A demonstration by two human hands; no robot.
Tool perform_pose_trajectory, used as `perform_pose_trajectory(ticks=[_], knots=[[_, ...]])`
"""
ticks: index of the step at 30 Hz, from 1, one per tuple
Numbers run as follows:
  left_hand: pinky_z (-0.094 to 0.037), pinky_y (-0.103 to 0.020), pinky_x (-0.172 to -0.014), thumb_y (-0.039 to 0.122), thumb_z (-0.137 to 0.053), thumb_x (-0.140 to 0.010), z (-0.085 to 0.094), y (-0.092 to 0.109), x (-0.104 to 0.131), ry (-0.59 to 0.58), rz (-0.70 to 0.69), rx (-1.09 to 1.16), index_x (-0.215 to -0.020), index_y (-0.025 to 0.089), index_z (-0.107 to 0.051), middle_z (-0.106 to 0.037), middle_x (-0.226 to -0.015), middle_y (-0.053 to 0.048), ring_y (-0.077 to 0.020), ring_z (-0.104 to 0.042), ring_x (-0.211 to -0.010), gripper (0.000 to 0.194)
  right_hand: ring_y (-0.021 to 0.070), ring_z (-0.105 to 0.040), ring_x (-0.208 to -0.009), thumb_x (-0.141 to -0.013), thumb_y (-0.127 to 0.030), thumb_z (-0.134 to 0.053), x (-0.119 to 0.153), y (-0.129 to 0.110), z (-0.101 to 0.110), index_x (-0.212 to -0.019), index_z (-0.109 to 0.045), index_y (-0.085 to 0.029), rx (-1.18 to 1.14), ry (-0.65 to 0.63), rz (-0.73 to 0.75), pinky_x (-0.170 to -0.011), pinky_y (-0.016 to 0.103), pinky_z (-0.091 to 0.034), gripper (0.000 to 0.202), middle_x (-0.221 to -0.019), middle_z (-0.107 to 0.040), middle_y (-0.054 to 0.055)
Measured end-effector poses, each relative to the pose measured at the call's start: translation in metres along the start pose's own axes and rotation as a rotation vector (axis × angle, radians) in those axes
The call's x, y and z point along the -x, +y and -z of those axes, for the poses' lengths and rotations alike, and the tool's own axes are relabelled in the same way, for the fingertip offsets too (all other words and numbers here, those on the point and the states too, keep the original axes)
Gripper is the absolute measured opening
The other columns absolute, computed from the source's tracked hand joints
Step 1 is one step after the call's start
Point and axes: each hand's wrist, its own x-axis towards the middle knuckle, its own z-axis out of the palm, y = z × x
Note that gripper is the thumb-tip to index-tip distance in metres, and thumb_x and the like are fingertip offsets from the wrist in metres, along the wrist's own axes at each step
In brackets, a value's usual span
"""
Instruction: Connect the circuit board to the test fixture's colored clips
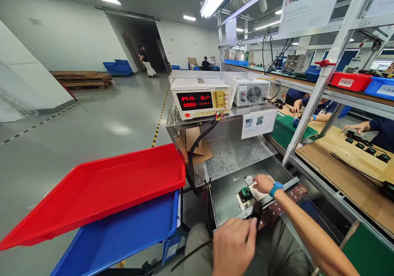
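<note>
Nearest me, my left hand (234,245) sits low over my lap, fingers (250,231) curled tight round a black handle (257,211) w/ a black cable (191,256) trailing off to the left. My right hand (262,183) reaches farther out, blue wristband (276,188) on it, fingers bent down and pressed on a white fixture block (255,192) on the metal counter (224,198); can't tell if they pinch anything. Just left of that hand, touching the block, sits a small black-and-green round part (245,193). A brown strip w/ holes (281,205) lies along the near counter edge, btwn my two hands. Left of me, a red tray (98,185) is stacked tilted over a blue tray (117,235). Farther back, on a raised steel shelf, a cream power supply (201,97) shows red digits, w/ a grey fan unit (251,91) right beside it and cardboard (195,144) tucked under. Far right, other people's hands (357,127) rest on a cardboard-topped bench w/ more black parts; red and blue bins (351,81) on the rack above.
</note>
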Motion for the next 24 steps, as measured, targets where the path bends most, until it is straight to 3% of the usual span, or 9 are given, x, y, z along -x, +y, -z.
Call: perform_pose_trajectory(ticks=[3,7,9,11,13,15,17,19,24], knots=[[-0.032,-0.035,-0.045,0.023,-0.055,-0.09,-0.054,0.028,-0.006,-0.067,-0.342,0.004,-0.059,0.023,-0.063,-0.061,-0.048,-0.004,-0.0186,-0.057,-0.046,0.032,0.0199,-0.067,-0.091,-0.096,-0.043,-0.057,0.036,-0.009,0.02,-0.109,-0.072,-0.016,-0.282,-0.119,0.168,-0.074,0.024,-0.049,0.034,-0.099,-0.074,0.009],[-0.025,-0.035,-0.04,0.021,-0.064,-0.074,-0.142,0.052,0.019,-0.241,-0.657,0.233,-0.05,0.021,-0.06,-0.058,-0.042,-0.004,-0.0169,-0.047,-0.038,0.024,0.0084,-0.049,-0.05,-0.089,-0.07,-0.054,0.085,-0.039,0.01,-0.11,-0.066,-0.015,-0.999,-0.59,0.274,-0.048,0.018,-0.038,0.06,-0.067,-0.062,-0.002],[-0.031,-0.034,-0.043,0.027,-0.063,-0.077,-0.163,0.054,0.038,-0.231,-0.755,0.326,-0.051,0.023,-0.06,-0.06,-0.045,-0.004,-0.0177,-0.052,-0.044,0.026,0.0055,-0.033,-0.042,-0.085,-0.076,-0.056,0.101,-0.044,0.001,-0.102,-0.064,-0.015,-1.161,-0.53,0.21,-0.041,0.017,-0.027,0.064,-0.054,-0.047,-0.008],[-0.038,-0.033,-0.047,0.034,-0.054,-0.087,-0.159,0.05,0.056,-0.103,-0.737,0.45,-0.054,0.025,-0.062,-0.059,-0.045,-0.004,-0.0181,-0.056,-0.048,0.036,0.0055,-0.025,-0.041,-0.084,-0.078,-0.055,0.112,-0.039,-0.008,-0.096,-0.063,-0.014,-1.255,-0.343,0.15,-0.04,0.018,-0.02,0.065,-0.05,-0.036,-0.01],[-0.042,-0.032,-0.051,0.035,-0.043,-0.095,-0.135,0.039,0.068,0.109,-0.515,0.585,-0.055,0.026,-0.061,-0.056,-0.044,-0.003,-0.0171,-0.056,-0.048,0.044,0.0059,-0.024,-0.043,-0.087,-0.077,-0.053,0.124,-0.029,-0.016,-0.094,-0.063,-0.014,-1.309,-0.219,0.121,-0.042,0.019,-0.018,0.064,-0.05,-0.034,-0.01],[-0.048,-0.031,-0.057,0.031,-0.042,-0.096,-0.103,0.025,0.071,0.261,-0.06,0.654,-0.061,0.025,-0.063,-0.061,-0.052,-0.003,-0.0166,-0.06,-0.053,0.041,0.0064,-0.025,-0.045,-0.089,-0.075,-0.052,0.137,-0.021,-0.026,-0.092,-0.063,-0.014,-1.327,-0.167,0.107,-0.044,0.02,-0.019,0.062,-0.052,-0.036,-0.009],[-0.055,-0.031,-0.065,0.036,-0.053,-0.093,-0.076,0.01,0.067,0.281,0.434,0.693,-0.081,0.022,-0.069,-0.072,-0.073,-0.005,-0.0187,-0.068,-0.067,0.025,0.0073,-0.027,-0.047,-0.089,-0.074,-0.051,0.151,-0.018,-0.036,-0.09,-0.061,-0.015,-1.324,-0.144,0.09,-0.046,0.021,-0.02,0.061,-0.054,-0.037,-0.008],[-0.059,-0.033,-0.074,0.047,-0.064,-0.087,-0.061,-0.001,0.062,0.21,0.758,0.735,-0.101,0.019,-0.07,-0.076,-0.091,-0.009,-0.022,-0.072,-0.081,0.032,0.0083,-0.031,-0.049,-0.091,-0.073,-0.049,0.164,-0.02,-0.046,-0.086,-0.059,-0.015,-1.301,-0.129,0.078,-0.048,0.021,-0.023,0.059,-0.055,-0.04,-0.007],[-0.058,-0.037,-0.082,0.059,-0.065,-0.082,-0.06,-0.007,0.064,0.089,0.837,0.681,-0.098,0.019,-0.072,-0.076,-0.094,-0.011,-0.0242,-0.072,-0.087,0.044,0.0116,-0.045,-0.056,-0.097,-0.062,-0.049,0.187,-0.03,-0.066,-0.097,-0.062,-0.018,-1.151,-0.019,0.044,-0.053,0.022,-0.036,0.047,-0.069,-0.056,-0.001]])
